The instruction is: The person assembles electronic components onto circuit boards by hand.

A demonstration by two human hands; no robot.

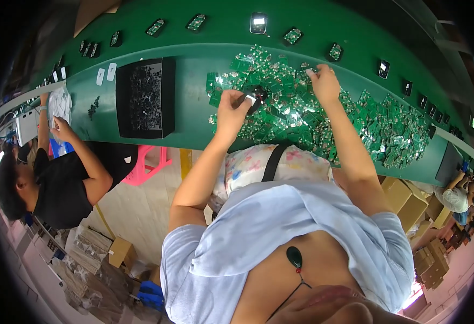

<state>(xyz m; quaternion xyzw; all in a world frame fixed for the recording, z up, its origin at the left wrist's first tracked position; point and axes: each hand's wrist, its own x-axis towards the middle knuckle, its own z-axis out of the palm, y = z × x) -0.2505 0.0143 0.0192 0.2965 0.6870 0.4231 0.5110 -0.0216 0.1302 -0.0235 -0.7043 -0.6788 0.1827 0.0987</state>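
My left hand (230, 114) is closed on a small black casing (255, 102) with a white patch, held over the near left part of a pile of green circuit boards (285, 105). Just beyond the casing is a dark round thing with a touch of red (259, 92), whose kind I cannot make out. Farther right, my right hand (325, 83) reaches over the far side of the pile. Its thumb and bent fingers look apart, close to a small board (305, 65).
A black tray (172, 100) of small dark parts stands left of the pile. Black devices (292, 36) sit spaced along the green strip (226, 32) beyond the table. A co-worker (58, 183) works at far left beside a pink stool (146, 166). Cardboard boxes (407, 200) stand at right.
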